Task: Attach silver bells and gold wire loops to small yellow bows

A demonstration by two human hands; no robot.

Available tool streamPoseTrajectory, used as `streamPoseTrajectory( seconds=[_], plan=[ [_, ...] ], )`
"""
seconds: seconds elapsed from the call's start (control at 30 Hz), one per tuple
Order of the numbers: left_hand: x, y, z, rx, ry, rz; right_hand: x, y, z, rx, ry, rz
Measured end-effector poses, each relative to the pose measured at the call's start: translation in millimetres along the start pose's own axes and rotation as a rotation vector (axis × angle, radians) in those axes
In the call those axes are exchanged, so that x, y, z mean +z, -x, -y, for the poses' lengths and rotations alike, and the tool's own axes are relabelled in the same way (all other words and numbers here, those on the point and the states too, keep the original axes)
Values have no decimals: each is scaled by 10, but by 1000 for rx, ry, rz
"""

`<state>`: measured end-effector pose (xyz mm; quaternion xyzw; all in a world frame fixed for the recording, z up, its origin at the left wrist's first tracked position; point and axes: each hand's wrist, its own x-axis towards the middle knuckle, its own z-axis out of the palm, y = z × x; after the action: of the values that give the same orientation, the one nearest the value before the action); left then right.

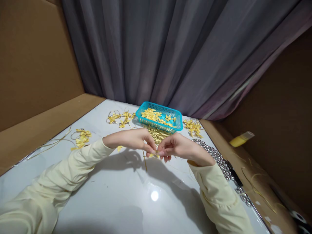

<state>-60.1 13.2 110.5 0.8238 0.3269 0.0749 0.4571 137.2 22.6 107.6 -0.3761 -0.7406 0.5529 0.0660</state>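
Observation:
Both hands meet over the middle of the white table, pinching a small yellow ribbon flower (pixel 154 155) between them. My left hand (pixel 140 140) grips it from the left with thumb and forefinger. From the other side, my right hand (pixel 174 146) is closed on it at the fingertips. What lies right between the fingertips is partly hidden. Just beyond the hands lies a pile of gold twist ties (pixel 158 134). Behind that pile stands a blue plastic basket (pixel 180 122) with yellow ribbon flowers (pixel 152 113) in it.
Flower pieces with loops (pixel 125 117) lie left of the basket, and others (pixel 81 138) sit nearer the left edge. More yellow flowers (pixel 193 127) are at the right. Silver bell-like rings (pixel 216 157) line the right edge by a black object (pixel 234 174). A grey curtain (pixel 146 55) hangs behind.

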Motion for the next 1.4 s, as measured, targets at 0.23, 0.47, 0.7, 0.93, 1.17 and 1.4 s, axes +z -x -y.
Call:
streamPoseTrajectory(
  seconds=[0.23,0.47,0.7,0.93,1.17,1.4],
  plan=[
    [-1,-3,4,19,13,-5,-1,-9,-28,8,-26,10],
    [10,9,-18,-13,-7,-8,-3,-3,-33,-10,15,34],
    [13,1,-17,9,17,-4,7,-21,-20,-14,34,26],
    [6,-8,-2,2,10,3,5,-18,-21,-11,29,33],
    [10,7,4,-5,8,9,11,-2,-10,-4,41,27],
    [12,8,-3,1,-7,19,14,-3,-14,-19,41,39]
  ],
)
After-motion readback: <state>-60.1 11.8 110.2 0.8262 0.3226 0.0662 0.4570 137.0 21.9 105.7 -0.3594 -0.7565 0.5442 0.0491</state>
